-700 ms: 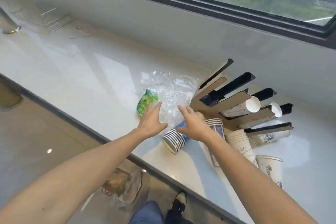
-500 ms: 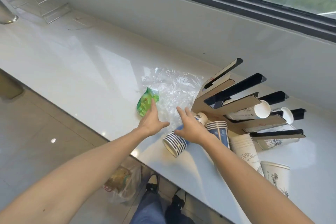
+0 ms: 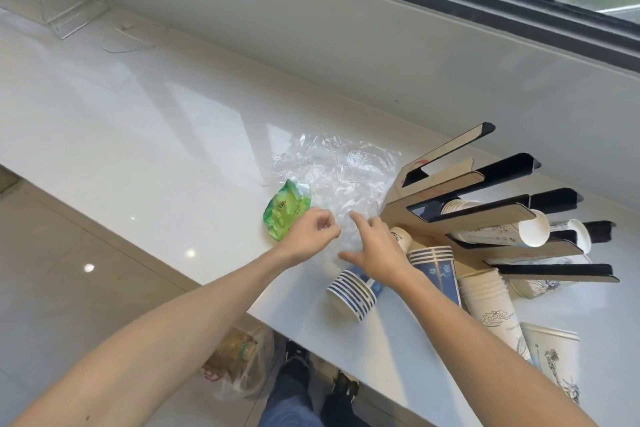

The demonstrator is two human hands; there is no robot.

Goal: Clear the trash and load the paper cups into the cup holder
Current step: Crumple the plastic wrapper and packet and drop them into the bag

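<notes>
Clearing trash first, by the look of it. Clear plastic film (image 3: 341, 180) lying crumpled on the white countertop (image 3: 145, 135), just left of the cup holder (image 3: 460, 215), near edge under both hands. Green wrapper (image 3: 284, 215) touching its left edge, partly under the left hand (image 3: 306, 234).

Left hand curled, thumb and fingertips pinched together at the film's near edge; looks like gripping film, can't confirm how much is caught. Right hand (image 3: 375, 250) mostly open, index finger stretched onto the film, other fingers loosely bent, grasping nothing visible.

Handling, judged:
- Film: near weightless, limp, slick, heavily creased. Won't lift as a sheet; best bunched inward from the edges into a wad, then squeezed. Likely to spring back open if let go.
- Green wrapper: thin glossy foil-type plastic, crumpled, light. Could be gathered into the same wad.
- Glossy counter, low friction: film likely to slide rather than buckle under a flat push, so pinch, not press.

Cups for later: stack of blue-striped paper cups (image 3: 353, 291) on its side at the counter edge, touching the right wrist area; another blue stack (image 3: 434, 267) upright beside it; white printed stacks (image 3: 491, 302) to the right. Thin paper walls, stiff at the rolled rims, crushable mid-body. Better taken around the stack's body with light pressure.

Holder: flat brown cardboard-like slats with black channels, fanned out, some already holding white cups.
</notes>
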